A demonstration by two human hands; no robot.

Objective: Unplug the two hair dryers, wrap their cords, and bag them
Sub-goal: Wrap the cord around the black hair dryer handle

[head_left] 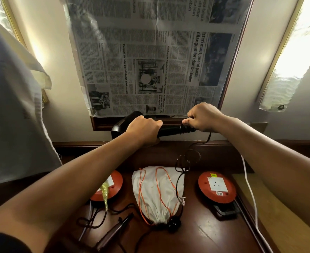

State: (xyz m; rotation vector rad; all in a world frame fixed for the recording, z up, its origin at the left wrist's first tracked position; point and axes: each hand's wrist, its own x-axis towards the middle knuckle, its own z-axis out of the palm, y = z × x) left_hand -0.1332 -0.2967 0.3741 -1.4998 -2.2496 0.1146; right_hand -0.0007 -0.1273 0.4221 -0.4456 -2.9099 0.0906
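Your left hand grips the handle of a black hair dryer, fingers curled round it, holding the dryer raised above the dark wooden table and level with the lower edge of the newspaper fixed over the framed panel on the wall. The dryer lies roughly horizontal — head to your left, ribbed cord collar to your right. Your right hand grasps the dryer's black cord right at that collar, fingers closed round it and thumb extended along the top. From there the cord drops in loose loops to the table and trails over the white drawstring bag.

That bag lies on the table between two round red socket reels. It is bulging, its mouth gathered shut nearest you, with orange drawstrings spread across it and a black plug resting at the mouth.

The right reel shows a white socket face with nothing plugged in. The left reel is partly hidden by your left forearm. A second, darker dryer lies on the table near your left forearm, its cord in loose curls beside it. A white cable runs along the table's right edge.
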